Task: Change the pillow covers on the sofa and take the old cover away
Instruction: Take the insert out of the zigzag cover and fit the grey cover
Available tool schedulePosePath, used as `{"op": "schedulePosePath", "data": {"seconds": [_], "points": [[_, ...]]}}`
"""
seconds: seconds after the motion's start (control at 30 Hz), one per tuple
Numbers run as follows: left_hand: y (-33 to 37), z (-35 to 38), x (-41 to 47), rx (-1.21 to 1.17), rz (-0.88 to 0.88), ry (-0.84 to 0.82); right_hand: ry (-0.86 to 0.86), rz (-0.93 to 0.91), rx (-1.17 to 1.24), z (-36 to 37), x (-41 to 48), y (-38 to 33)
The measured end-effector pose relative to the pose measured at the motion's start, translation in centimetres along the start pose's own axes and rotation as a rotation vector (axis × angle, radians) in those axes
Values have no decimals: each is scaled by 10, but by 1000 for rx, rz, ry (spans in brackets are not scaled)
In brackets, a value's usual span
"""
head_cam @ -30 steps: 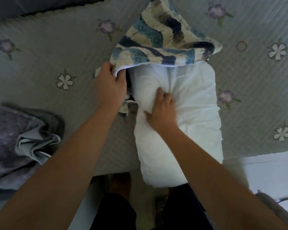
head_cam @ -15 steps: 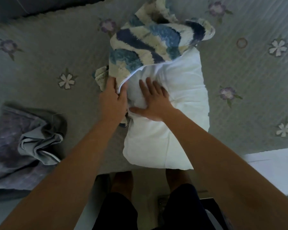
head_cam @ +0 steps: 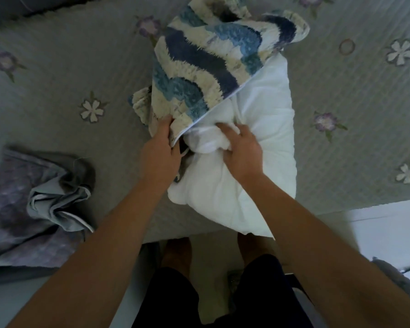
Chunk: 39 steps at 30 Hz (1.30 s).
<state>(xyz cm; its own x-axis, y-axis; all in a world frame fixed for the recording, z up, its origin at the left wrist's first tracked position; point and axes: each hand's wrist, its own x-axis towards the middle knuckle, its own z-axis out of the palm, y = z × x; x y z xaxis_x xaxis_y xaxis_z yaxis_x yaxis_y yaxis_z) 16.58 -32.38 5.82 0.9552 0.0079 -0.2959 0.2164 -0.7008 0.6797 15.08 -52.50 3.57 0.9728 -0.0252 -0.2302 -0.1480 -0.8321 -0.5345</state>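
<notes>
Since half a second ago, right hand (head_cam: 243,150) is bunched on white pillow insert (head_cam: 258,166); left hand (head_cam: 160,150) is clamped on shaggy blue-and-cream wave-patterned cover (head_cam: 199,67) mouth. Insert's long axis runs from body into cover, lying ahead on quilted floral sofa throw (head_cam: 57,91).

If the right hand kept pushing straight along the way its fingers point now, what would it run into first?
The right hand grips the white pillow, fingers aimed up-left at the patterned cover. Going on, it would likely meet the cover's open edge by the left hand; depth is unclear.
</notes>
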Motion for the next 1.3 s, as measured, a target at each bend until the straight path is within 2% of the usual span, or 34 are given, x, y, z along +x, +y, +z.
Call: {"op": "schedulePosePath", "data": {"seconds": [0.07, 0.1, 0.13, 0.2, 0.23, 0.27, 0.3, 0.33, 0.37, 0.43, 0.47, 0.5, 0.53, 0.57, 0.6, 0.67, 0.73, 0.77, 0.83, 0.9, 0.93, 1.0, 1.07, 1.1, 1.13, 1.2, 1.23, 1.3], "points": [[9, 0, -7, 88, 62, 12, 189, 76, 150, -14, -1, -4], [20, -1, -10, 92, 136, 1, 198, 89, 138, -18, -7, -2], [30, -2, -11, 63, 203, -75, 115, 95, 25, -18, -12, 3], [45, -6, -9, 10, 270, -390, -280, 153, -263, -10, -22, 18], [49, -10, -6, -7, 265, -547, -433, 230, -278, -9, -20, 23], [48, -13, -2, -61, 219, -609, -490, 316, -202, -10, -14, 18], [46, -15, 2, -159, 134, -558, -426, 402, -41, -15, -7, 6], [41, -17, 8, -274, 7, -414, -299, 482, 131, -19, 0, -8], [32, -15, 18, -376, -117, -200, -135, 520, 249, -22, 5, -23], [2, -13, 42, -345, -381, 304, 83, 516, 303, -25, 6, -48], [-16, -14, 55, -306, -554, 451, 134, 494, 309, -25, 4, -58], [-36, -14, 67, -339, -736, 477, 165, 473, 377, -24, 3, -65], [-56, -12, 77, -480, -890, 392, 171, 466, 506, -23, 2, -72], [-71, -7, 86, -666, -959, 273, 160, 468, 631, -22, 2, -78], [-77, -3, 92, -837, -959, 189, 132, 451, 720, -20, 1, -81], [-66, -5, 90, -1030, -950, 98, 29, 369, 706, -15, 0, -82], [-39, -14, 82, -1130, -904, 5, -141, 345, 627, -3, 0, -79], [-26, -20, 77, -1220, -839, -63, -199, 393, 625, 3, 0, -77], [-3, -37, 61, -1320, -680, -158, -207, 526, 693, 5, 2, -84], [0, -56, 49, -1329, -671, -103, -66, 587, 835, -3, 8, -93], [-9, -64, 45, -1254, -714, -7, 41, 605, 928, -10, 13, -97], [-36, -83, 33, -987, -884, 297, 212, 622, 1025, -20, 23, -96], [-72, -95, 26, -679, -982, 585, 219, 635, 898, -19, 30, -88], [-81, -98, 23, -514, -964, 641, 130, 621, 793, -16, 32, -83], [-85, -97, 21, -446, -898, 638, -14, 593, 732, -13, 32, -80], [-78, -87, 23, -478, -739, 544, -296, 542, 739, -9, 31, -73], [-69, -80, 25, -476, -663, 457, -337, 525, 790, -9, 30, -71], [-45, -63, 23, -339, -488, 269, -213, 431, 777, -9, 25, -65]]}}
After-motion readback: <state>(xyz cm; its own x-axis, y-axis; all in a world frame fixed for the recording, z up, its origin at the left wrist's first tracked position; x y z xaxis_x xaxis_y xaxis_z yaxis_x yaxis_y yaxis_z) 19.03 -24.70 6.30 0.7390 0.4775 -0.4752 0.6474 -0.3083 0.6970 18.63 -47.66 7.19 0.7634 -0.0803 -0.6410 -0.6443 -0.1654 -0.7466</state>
